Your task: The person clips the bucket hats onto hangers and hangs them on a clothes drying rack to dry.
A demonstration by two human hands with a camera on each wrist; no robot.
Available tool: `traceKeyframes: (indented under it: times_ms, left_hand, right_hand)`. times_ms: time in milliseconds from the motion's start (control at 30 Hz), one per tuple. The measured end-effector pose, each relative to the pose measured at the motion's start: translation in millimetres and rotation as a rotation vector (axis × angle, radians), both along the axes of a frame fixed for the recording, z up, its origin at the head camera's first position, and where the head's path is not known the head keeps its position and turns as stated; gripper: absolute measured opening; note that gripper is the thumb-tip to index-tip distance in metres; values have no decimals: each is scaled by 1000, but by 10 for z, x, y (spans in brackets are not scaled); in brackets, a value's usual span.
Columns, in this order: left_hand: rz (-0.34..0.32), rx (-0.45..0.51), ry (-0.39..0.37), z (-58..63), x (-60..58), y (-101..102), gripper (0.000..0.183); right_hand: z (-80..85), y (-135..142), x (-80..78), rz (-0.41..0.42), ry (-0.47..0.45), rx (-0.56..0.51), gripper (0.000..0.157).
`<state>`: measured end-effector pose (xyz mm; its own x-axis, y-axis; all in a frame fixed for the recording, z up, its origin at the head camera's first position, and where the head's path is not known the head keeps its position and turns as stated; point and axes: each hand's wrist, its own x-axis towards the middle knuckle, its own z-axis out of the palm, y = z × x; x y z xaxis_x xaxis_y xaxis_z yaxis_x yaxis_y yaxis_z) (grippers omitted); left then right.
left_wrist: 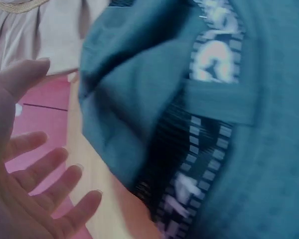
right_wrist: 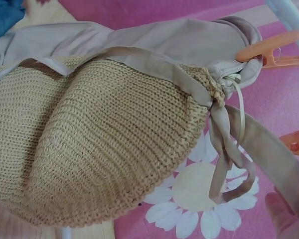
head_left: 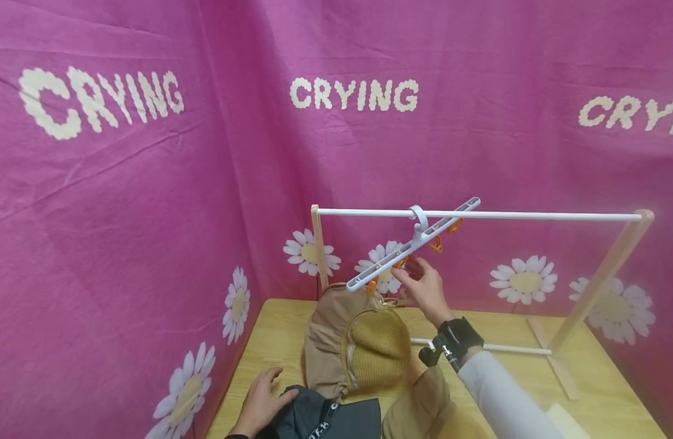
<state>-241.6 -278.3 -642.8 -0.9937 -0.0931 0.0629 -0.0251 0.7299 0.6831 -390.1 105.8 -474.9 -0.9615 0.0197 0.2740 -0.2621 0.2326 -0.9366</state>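
Note:
A tan knit sun hat (head_left: 377, 347) with a wide beige brim hangs by an orange clip (right_wrist: 269, 52) from the white clip hanger (head_left: 413, 244). Its beige strap (right_wrist: 269, 154) runs up to my right hand (head_left: 424, 289), which holds it beside another orange clip (right_wrist: 296, 142). In the right wrist view only a little of that hand (right_wrist: 289, 219) shows, and the grip itself is hidden. My left hand (head_left: 262, 399), fingers spread, is next to a dark grey-green hat (head_left: 336, 421) with a lettered black band. The left wrist view shows that hat (left_wrist: 124, 89) blurred.
The hanger hooks over the white bar (head_left: 534, 216) of a small rack with wooden posts (head_left: 605, 274). Another beige fabric piece (head_left: 418, 402) lies on the wooden table (head_left: 501, 384) by my right forearm. A pink printed curtain (head_left: 479, 152) surrounds the table.

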Motion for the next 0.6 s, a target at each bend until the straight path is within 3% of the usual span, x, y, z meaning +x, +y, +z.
traceKeyframes:
  times_ms: [300,600]
  left_hand:
    - [13,-60,-238,-125,179,-108,76]
    - [61,-164,-327,-92,278,-68,59]
  right_hand:
    - [17,-70,-53,-28,15,-7,47]
    - [70,-67,-74,-27,45,21,33]
